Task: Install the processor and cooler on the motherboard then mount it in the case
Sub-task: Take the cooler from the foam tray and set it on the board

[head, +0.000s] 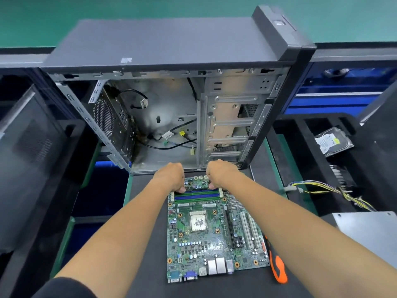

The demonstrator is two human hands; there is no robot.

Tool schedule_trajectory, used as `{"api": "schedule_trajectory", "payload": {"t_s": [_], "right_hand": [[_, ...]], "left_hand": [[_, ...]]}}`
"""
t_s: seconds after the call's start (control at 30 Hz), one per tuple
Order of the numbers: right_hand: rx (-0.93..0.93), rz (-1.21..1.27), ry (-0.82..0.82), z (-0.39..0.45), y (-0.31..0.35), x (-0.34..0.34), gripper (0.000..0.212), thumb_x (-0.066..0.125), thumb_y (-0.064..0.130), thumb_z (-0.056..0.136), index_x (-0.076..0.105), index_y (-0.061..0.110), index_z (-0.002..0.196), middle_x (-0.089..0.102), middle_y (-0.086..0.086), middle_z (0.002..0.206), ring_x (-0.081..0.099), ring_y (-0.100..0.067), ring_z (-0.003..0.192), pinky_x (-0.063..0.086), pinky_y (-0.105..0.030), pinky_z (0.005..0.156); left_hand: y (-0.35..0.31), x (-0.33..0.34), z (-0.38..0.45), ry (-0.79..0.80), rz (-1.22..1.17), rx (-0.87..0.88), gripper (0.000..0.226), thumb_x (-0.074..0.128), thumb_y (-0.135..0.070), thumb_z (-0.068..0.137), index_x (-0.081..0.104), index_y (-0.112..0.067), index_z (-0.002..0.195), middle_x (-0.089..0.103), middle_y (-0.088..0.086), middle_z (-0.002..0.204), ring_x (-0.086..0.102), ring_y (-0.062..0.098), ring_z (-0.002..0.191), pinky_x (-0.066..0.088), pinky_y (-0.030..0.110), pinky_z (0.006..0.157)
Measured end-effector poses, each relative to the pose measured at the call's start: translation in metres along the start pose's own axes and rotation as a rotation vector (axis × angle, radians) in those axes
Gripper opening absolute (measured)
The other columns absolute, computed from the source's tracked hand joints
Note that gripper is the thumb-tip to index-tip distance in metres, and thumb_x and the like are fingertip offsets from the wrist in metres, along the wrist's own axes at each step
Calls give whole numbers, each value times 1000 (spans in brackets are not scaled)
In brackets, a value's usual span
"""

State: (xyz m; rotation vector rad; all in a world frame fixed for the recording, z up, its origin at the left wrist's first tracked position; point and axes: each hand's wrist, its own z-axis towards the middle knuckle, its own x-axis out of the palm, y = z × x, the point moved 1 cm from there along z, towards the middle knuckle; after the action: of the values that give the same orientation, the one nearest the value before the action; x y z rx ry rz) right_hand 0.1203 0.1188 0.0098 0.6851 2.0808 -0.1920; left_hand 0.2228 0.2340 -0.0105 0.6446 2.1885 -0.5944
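Both forearms reach from 6 o'clock over the motherboard (214, 233) on the black mat (146, 254).

Printing near the memory slots (196, 195) is too small to read, and so is the label on the hard drive (332, 143) at 3 o'clock. Left hand (169, 176) and right hand (221, 172) sit at the board's far edge, fingers curled down onto the two ends of the memory slots; how tightly they pinch I cannot tell. The processor (198, 222) lies in its socket mid-board, with no cooler on it. The case (171, 100) stands open at 12 o'clock, just beyond the board's far edge, loose cables (171, 136) lying inside. An orange-handled screwdriver (277, 265) lies along the board's right edge at 5 o'clock; bare mat runs along the left.
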Motion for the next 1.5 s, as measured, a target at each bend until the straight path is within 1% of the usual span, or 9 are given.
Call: {"api": "schedule_trajectory", "payload": {"t_s": [0.2, 0.37, 0.47, 0.57, 0.73, 1.0, 1.27, 1.37, 1.5], "right_hand": [[-15, 26, -8, -6, -1, 1, 40, 74, 20, 86, 43, 12, 62, 62, -9, 94, 62, -26, 91, 52, -39, 91], [-58, 82, -10, -14, -5, 3, 37, 74, 15, 85, 44, 11, 62, 65, -12, 93, 65, -26, 95, 52, -38, 89], [-37, 96, -27, -15, -6, 2, 20, 74, 20, 85, 59, 8, 81, 64, -16, 112, 63, -30, 104, 50, -37, 90], [25, 45, -68, -17, -7, 1, 41, 75, 32, 84, 59, 4, 110, 59, -14, 118, 60, -32, 107, 48, -40, 86], [95, -79, -79, -10, -6, 3, 54, 70, 42, 86, 54, 7, 124, 58, -9, 124, 59, -31, 112, 43, -38, 77], [135, -196, -23, 1, 5, 6, 37, 64, 21, 91, 58, 9, 126, 60, -6, 125, 62, -27, 109, 45, -34, 71], [130, -280, 42, 10, 8, 13, 28, 55, 11, 92, 64, 11, 119, 65, 2, 114, 64, -18, 102, 44, -26, 72], [121, -275, 67, 12, 6, 10, 24, 56, 17, 94, 64, 12, 116, 64, 1, 110, 64, -20, 98, 44, -29, 69], [117, -255, 107, 14, 3, 4, 28, 57, 23, 96, 61, 12, 121, 62, 0, 112, 62, -23, 96, 44, -32, 71]], "left_hand": [[-3, 2, -1, -2, 90, -19, 35, 79, -22, 77, 65, -4, 103, 68, 10, 104, 66, 25, 96, 55, 38, 84], [-5, -5, -13, -52, 221, -52, 48, 79, -37, 74, 55, -9, 104, 59, 6, 103, 62, 26, 94, 49, 34, 70], [-5, -9, -19, -87, 233, -107, 55, 78, -43, 73, 53, -13, 111, 59, 2, 106, 61, 23, 97, 45, 32, 69], [-8, -9, -22, -87, 268, -135, 50, 76, -42, 76, 55, -12, 110, 57, 1, 97, 58, 22, 89, 44, 31, 66], [-12, -8, -20, -51, 299, -147, 35, 73, -36, 81, 58, -11, 100, 54, 1, 90, 58, 23, 86, 44, 31, 65], [-13, -4, -12, 7, 330, -179, 28, 69, -31, 84, 62, -12, 102, 61, 2, 102, 61, 23, 90, 45, 30, 67], [-12, -5, -4, 61, 321, -212, 21, 67, -31, 85, 56, -13, 84, 53, -3, 81, 56, 20, 75, 45, 27, 66], [-12, -5, 0, 62, 344, -230, 24, 67, -29, 85, 52, -12, 77, 48, -4, 71, 55, 20, 76, 44, 27, 66], [-15, -7, 1, 94, 353, -222, 21, 66, -30, 86, 54, -12, 87, 46, -3, 72, 54, 19, 77, 43, 26, 67]]}}
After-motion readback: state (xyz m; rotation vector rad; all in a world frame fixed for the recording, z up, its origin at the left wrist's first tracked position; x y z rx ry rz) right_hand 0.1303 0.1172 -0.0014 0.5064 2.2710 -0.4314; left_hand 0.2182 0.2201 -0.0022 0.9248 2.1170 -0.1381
